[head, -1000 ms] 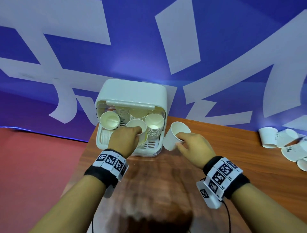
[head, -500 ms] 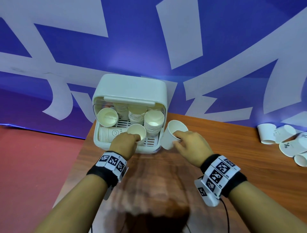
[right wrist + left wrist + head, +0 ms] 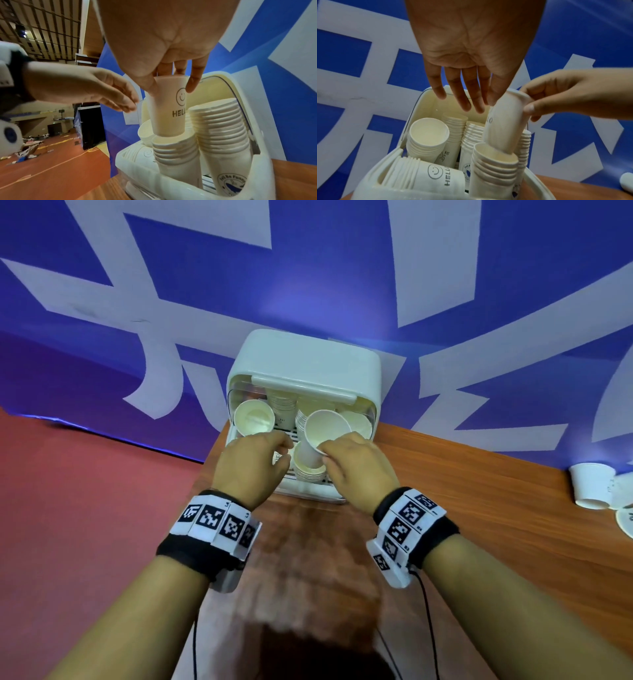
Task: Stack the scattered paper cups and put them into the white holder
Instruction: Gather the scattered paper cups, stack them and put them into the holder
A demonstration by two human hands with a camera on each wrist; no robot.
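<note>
Moved: since 0.5 s ago the right hand [image 3: 356,467] has carried its paper cup [image 3: 320,436] from beside the white holder [image 3: 308,361] to over the front stack [image 3: 310,470] inside it; the left hand [image 3: 251,463] has let go of that stack's top cup and opened.
Cup vs hands: cup sits betw. the two hands, right hand at its rim, left hand just beside it on the other side; can't tell if left fingertips touch it.
Cup position: base down, tilted, bottom entering the mouth of the front stack; most of the body above the stack rim.
Cup look: white/cream paper, rolled rim, smiley face and "HELL.." print in dark line on the side [image 3: 167,108].
Front stack: approx. half a dozen nested rims showing, upright, at the holder's front opening [image 3: 494,174].
Holder: white box w/ rounded top, front open, on the wooden table [image 3: 496,508] against the blue-and-white backdrop [image 3: 308,285]; holds several more upright stacks, plus one stack lying on its side at front left [image 3: 419,174].
Right hand: thumb and fingers curled round the cup near its rim, pinching it [image 3: 154,40].
Left hand: fingers straight, slightly spread, holds nothing [image 3: 471,40].
Loose cups: a few on the table at far right [image 3: 591,486], well apart from the holder.
</note>
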